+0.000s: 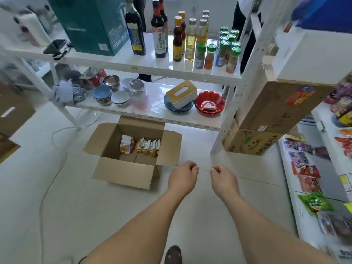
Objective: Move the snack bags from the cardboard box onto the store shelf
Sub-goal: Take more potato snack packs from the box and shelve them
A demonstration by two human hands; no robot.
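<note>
Already several snack bags (306, 172) are lying on the store shelf (291, 206) at the right, while more snack bags in the box (141, 146) are standing upright in the open cardboard box (123, 174) on the floor, orange and white, waiting. The left hand (183, 175) and right hand (223, 177) are hanging near the box, fingers loosely curled, holding nothing.

Both bare forearms extended forward, left hand (183, 173) and right hand (223, 175) loosely curled, empty
</note>
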